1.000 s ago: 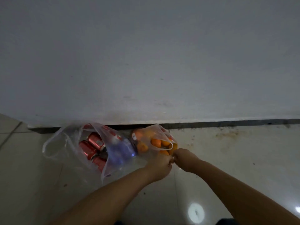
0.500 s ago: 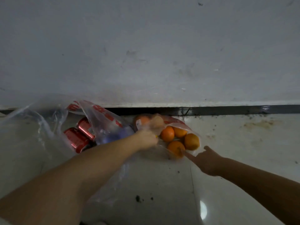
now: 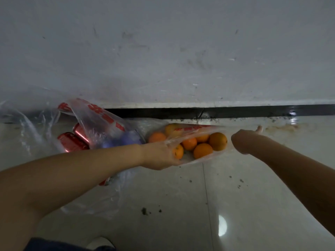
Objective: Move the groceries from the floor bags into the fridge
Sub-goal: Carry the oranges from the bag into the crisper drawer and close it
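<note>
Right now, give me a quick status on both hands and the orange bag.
Left hand gripping orange bag's near edge. Right hand at its far end, grip hidden. Oranges all inside, bag on floor. Can bag touching its left side.

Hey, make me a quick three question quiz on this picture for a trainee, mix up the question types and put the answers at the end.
1. True or false: the left hand is at the mouth of the bag of oranges.
2. Multiple choice: what shows through the other plastic bag on the left? A. green bottles B. red cans C. bread
3. Fill in: the right hand pulls the orange bag's edge toward the ____ side of the view.

Key
1. True; it grips the plastic there.
2. B, red cans.
3. Right; both bags lie on the tiled floor beside the wall.
</note>
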Action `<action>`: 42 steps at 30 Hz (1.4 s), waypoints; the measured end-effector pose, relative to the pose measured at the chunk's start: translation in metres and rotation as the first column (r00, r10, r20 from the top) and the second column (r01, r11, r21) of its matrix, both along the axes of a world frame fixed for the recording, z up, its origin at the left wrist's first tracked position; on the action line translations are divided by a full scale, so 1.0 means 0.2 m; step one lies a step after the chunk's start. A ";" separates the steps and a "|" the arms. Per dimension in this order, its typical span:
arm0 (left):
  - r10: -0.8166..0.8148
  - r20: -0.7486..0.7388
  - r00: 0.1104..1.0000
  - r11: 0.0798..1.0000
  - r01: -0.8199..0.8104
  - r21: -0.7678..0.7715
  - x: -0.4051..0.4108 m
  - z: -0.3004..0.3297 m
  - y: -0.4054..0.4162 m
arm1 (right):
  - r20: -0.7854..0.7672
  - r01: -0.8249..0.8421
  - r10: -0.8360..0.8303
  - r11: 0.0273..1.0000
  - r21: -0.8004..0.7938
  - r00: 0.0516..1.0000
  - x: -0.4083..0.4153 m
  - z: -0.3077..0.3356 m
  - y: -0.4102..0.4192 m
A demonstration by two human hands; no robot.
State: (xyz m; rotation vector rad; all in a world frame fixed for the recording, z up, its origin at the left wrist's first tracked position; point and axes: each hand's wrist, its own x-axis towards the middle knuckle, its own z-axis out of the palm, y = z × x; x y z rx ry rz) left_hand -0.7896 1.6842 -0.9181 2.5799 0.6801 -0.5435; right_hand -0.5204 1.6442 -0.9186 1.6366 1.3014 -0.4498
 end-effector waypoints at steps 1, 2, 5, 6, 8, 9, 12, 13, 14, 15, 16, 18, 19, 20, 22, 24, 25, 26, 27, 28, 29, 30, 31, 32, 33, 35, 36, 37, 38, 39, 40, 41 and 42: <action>-0.147 0.005 0.989 0.981 0.145 0.130 0.00 0.01 0.01 | -0.005 0.037 -0.037 0.999 -0.010 0.999 -0.01 -0.01 -0.01; -0.301 -0.050 0.952 0.936 0.305 0.178 -0.01 -0.02 0.02 | -0.041 0.038 -0.039 0.999 -0.024 0.998 -0.01 -0.02 -0.02; -0.075 -0.319 0.945 0.995 0.049 -0.088 -0.11 -0.08 -0.02 | -0.298 0.096 -0.140 0.983 -0.158 0.944 -0.08 0.02 -0.03; -0.092 -0.364 0.927 0.992 0.052 -0.118 -0.14 -0.12 -0.02 | -0.354 0.194 -0.266 0.954 -0.226 0.897 -0.13 0.04 -0.04; -0.098 -0.389 0.916 0.993 0.063 -0.101 -0.17 -0.17 -0.05 | -0.535 0.406 -0.465 0.884 -0.234 0.705 -0.21 -0.01 -0.05; -0.087 -0.380 0.921 0.994 0.055 -0.095 -0.17 -0.17 -0.08 | -0.668 0.490 -0.455 0.858 -0.153 0.589 -0.24 -0.05 -0.06; 0.018 -0.210 0.978 0.998 -0.030 -0.051 -0.12 -0.20 -0.11 | -0.828 0.427 -0.116 0.890 0.158 0.548 -0.26 -0.16 -0.04; 0.164 -0.109 0.980 0.982 -0.172 -0.073 -0.11 -0.21 -0.09 | -0.808 0.317 0.005 0.919 0.237 0.589 -0.25 -0.17 -0.02; 0.322 -0.043 0.946 0.944 -0.324 -0.062 -0.10 -0.24 -0.06 | -0.786 0.237 0.104 0.922 0.306 0.609 -0.25 -0.18 0.00; 0.445 0.027 0.895 0.896 -0.444 -0.028 -0.09 -0.26 -0.03 | -0.777 0.230 0.120 0.917 0.325 0.618 -0.24 -0.18 0.02; 0.483 0.011 0.876 0.874 -0.483 0.054 -0.08 -0.28 0.02 | -0.761 0.241 0.125 0.905 0.350 0.636 -0.22 -0.21 0.04; 0.433 -0.146 0.890 0.891 -0.396 0.223 -0.09 -0.30 0.07 | -0.716 0.226 0.134 0.895 0.385 0.685 -0.21 -0.25 0.07; 0.443 -0.151 0.884 0.879 -0.394 0.268 -0.09 -0.32 0.10 | -0.695 0.204 0.134 0.901 0.381 0.707 -0.21 -0.26 0.07; 0.470 -0.122 0.874 0.864 -0.427 0.268 -0.09 -0.33 0.12 | -0.683 0.190 0.125 0.910 0.367 0.720 -0.22 -0.28 0.07; 0.599 -0.012 0.801 0.795 -0.593 0.123 -0.07 -0.32 0.17 | -0.680 0.186 0.102 0.923 0.337 0.726 -0.24 -0.28 0.08; 0.752 0.054 0.657 0.659 -0.744 -0.108 -0.08 -0.32 0.23 | -0.707 0.231 0.091 0.909 0.347 0.701 -0.24 -0.28 0.12; 0.798 0.055 0.600 0.598 -0.778 -0.195 -0.08 -0.34 0.25 | -0.717 0.261 0.079 0.900 0.350 0.692 -0.24 -0.28 0.15; 0.837 0.067 0.543 0.538 -0.796 -0.278 -0.09 -0.35 0.28 | -0.717 0.277 0.073 0.891 0.359 0.694 -0.24 -0.29 0.17; 0.867 0.078 0.492 0.485 -0.797 -0.359 -0.08 -0.37 0.30 | -0.702 0.278 0.072 0.886 0.371 0.709 -0.24 -0.29 0.20; 0.885 0.069 0.461 0.443 -0.787 -0.429 -0.07 -0.38 0.31 | -0.678 0.263 0.074 0.886 0.381 0.732 -0.24 -0.31 0.24; 0.897 0.044 0.439 0.403 -0.774 -0.489 -0.05 -0.39 0.32 | -0.641 0.222 0.088 0.895 0.387 0.762 -0.23 -0.33 0.27; 0.905 0.012 0.425 0.361 -0.753 -0.551 -0.04 -0.39 0.33 | -0.608 0.173 0.111 0.905 0.388 0.786 -0.22 -0.35 0.29; 0.912 -0.038 0.408 0.299 -0.727 -0.618 -0.02 -0.39 0.34 | -0.587 0.132 0.124 0.918 0.374 0.800 -0.21 -0.36 0.31; 0.913 -0.101 0.395 0.227 -0.697 -0.680 -0.02 -0.39 0.35 | -0.583 0.104 0.135 0.928 0.358 0.801 -0.20 -0.37 0.33; 0.902 -0.146 0.406 0.191 -0.680 -0.708 -0.01 -0.39 0.35 | -0.586 0.093 0.133 0.936 0.340 0.799 -0.19 -0.37 0.34; 0.850 -0.149 0.506 0.286 -0.680 -0.675 -0.01 -0.41 0.33 | -0.622 0.129 0.119 0.932 0.338 0.774 -0.16 -0.36 0.31; 0.814 -0.132 0.565 0.372 -0.682 -0.630 -0.01 -0.43 0.32 | -0.648 0.171 0.101 0.923 0.343 0.755 -0.15 -0.35 0.29; 0.781 -0.107 0.616 0.462 -0.685 -0.564 -0.01 -0.44 0.31 | -0.656 0.193 0.101 0.912 0.361 0.748 -0.15 -0.32 0.25; 0.751 -0.061 0.657 0.561 -0.684 -0.467 0.00 -0.45 0.30 | -0.640 0.170 0.156 0.892 0.418 0.753 -0.16 -0.30 0.19; 0.720 -0.001 0.694 0.654 -0.678 -0.336 0.01 -0.45 0.30 | -0.583 0.087 0.272 0.854 0.513 0.766 -0.18 -0.27 0.13; 0.661 0.075 0.746 0.746 -0.643 -0.173 0.01 -0.42 0.30 | -0.507 -0.011 0.405 0.789 0.614 0.761 -0.21 -0.25 0.07; 0.549 0.138 0.824 0.832 -0.555 0.002 0.02 -0.39 0.29 | -0.453 -0.080 0.499 0.732 0.676 0.739 -0.24 -0.24 0.02; 0.385 0.213 0.898 0.895 -0.420 0.151 0.02 -0.36 0.28 | -0.406 -0.125 0.568 0.676 0.726 0.716 -0.26 -0.24 -0.03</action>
